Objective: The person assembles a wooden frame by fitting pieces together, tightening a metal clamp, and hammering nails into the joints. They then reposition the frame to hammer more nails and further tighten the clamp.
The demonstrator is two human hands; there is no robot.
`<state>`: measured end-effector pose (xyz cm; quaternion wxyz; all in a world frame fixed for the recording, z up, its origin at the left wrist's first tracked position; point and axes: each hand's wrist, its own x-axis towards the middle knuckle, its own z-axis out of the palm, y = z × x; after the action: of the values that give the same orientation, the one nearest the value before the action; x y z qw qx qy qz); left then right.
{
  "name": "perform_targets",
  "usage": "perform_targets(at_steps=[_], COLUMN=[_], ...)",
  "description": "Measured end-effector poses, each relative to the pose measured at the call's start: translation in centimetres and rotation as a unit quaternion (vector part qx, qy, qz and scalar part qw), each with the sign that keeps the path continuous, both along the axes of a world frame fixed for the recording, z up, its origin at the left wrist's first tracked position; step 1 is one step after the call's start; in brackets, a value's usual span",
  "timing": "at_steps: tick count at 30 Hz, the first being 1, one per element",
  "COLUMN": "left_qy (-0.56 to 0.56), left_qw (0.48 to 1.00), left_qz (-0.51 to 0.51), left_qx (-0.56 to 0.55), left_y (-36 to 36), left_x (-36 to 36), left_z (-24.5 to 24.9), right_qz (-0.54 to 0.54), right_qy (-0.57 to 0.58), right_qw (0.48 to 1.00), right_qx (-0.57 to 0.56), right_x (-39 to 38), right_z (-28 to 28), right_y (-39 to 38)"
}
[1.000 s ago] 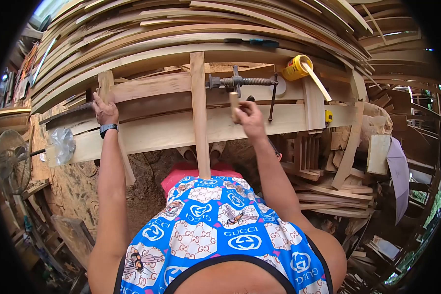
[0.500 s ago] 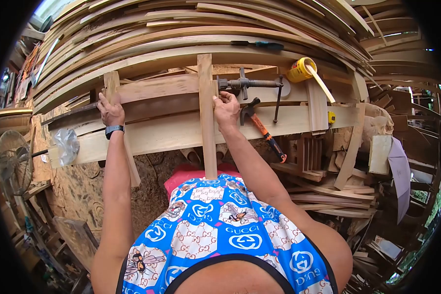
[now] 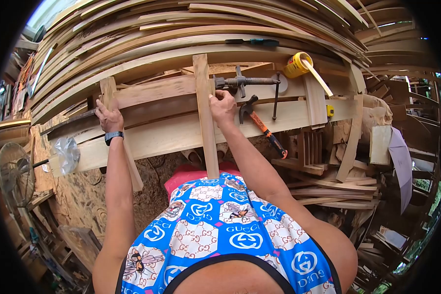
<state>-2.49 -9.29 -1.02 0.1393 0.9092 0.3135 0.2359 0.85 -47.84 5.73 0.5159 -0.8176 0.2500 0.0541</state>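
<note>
- Well, at the far left of the middle crosspiece [image 3: 205,117], I have a crumpled plastic bag [image 3: 68,155] on the pale board [image 3: 162,139].
- Nearer, but still well left of the middle crosspiece, my left hand [image 3: 110,119] is curled around the left crosspiece [image 3: 108,87]; how hard it presses, I can't tell from here.
- A rail [image 3: 157,91] spans from that grip to the middle crosspiece.
- The middle crosspiece itself stands across the rail and the pale board, its near end close to the shirt.
- Just right of it, a thin wood block [image 3: 211,87] sits mostly hidden, and my right hand [image 3: 223,106] appears to pinch it. The hands are apart.
- Directly right of the middle crosspiece, the clamp [image 3: 250,81] points its head at that block. I judge the step in hand to be seating the block there; the next move calls for holding it steady and freeing a hand for the clamp's handle.
- Farther right of the middle crosspiece lies the hammer [image 3: 261,126], then the yellow tub [image 3: 296,66] and the tape measure [image 3: 330,111].
</note>
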Motion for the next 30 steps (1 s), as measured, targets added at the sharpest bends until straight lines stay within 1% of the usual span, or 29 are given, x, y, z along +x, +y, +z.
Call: perform_targets(at_steps=[1,2,3,5,9,11,12,14,15,17,20,24,26,27,29,30], left_qy=[0.001,0.001,0.000,-0.006,-0.014,-0.014,-0.014,-0.015,-0.015,-0.016,-0.014,-0.010,-0.007,-0.003,-0.008,-0.015], left_qw=[1.000,1.000,1.000,1.000,1.000,1.000,1.000,1.000,1.000,1.000,1.000,1.000,1.000,1.000,1.000,1.000], left_qz=[-0.001,0.000,0.001,-0.003,-0.013,-0.013,-0.010,-0.009,-0.009,-0.011,-0.009,-0.010,-0.011,-0.010,-0.009,-0.011], left_qx=[-0.001,-0.002,-0.003,-0.005,0.000,0.000,0.002,0.004,0.007,0.003,0.003,-0.007,-0.011,-0.015,-0.012,-0.007], left_y=[0.0,-0.2,-0.2,-0.3,-0.2,-0.4,-0.3,-0.2,-0.2,-0.4,-0.5,-0.7,-0.5,-0.6,-0.4,-0.4], left_x=[-0.1,-0.1,0.0,0.2,0.0,0.0,0.0,0.0,0.0,0.0,0.0,0.0,0.1,-0.1,-0.2,0.0], left_z=[0.0,0.0,0.1,0.3,0.2,0.2,0.3,0.1,0.2,0.2,0.3,0.5,0.7,0.7,0.4,0.3], right_qz=[0.050,0.098,0.096,0.091,0.090,0.130,0.131,0.158,0.157,0.199,0.221,0.228,0.211,0.213,0.170,0.172], right_qy=[-0.081,-0.159,-0.159,-0.179,-0.171,-0.203,-0.203,-0.144,-0.143,-0.005,0.031,0.044,0.022,0.022,0.013,0.012], right_qw=[0.991,0.963,0.963,0.970,0.970,0.941,0.941,0.920,0.920,0.921,0.923,0.930,0.944,0.943,0.953,0.953], right_qx=[-0.097,-0.192,-0.193,-0.139,-0.147,-0.236,-0.237,-0.328,-0.329,-0.335,-0.314,-0.283,-0.253,-0.255,-0.250,-0.250], right_x=[-0.5,-0.9,-1.0,-0.9,-1.3,-1.5,-1.6,-1.7,-1.5,-0.5,0.2,1.2,1.6,1.6,1.6,1.5], right_z=[-0.4,-0.9,-1.1,-1.6,-1.4,-1.5,-0.9,0.2,0.1,-0.2,1.0,0.3,-1.8,-2.2,-3.0,-2.3], right_y=[0.1,0.1,0.0,0.1,0.4,0.6,0.9,1.5,1.6,1.6,1.4,-0.1,-0.4,-0.4,-0.4,-0.4])
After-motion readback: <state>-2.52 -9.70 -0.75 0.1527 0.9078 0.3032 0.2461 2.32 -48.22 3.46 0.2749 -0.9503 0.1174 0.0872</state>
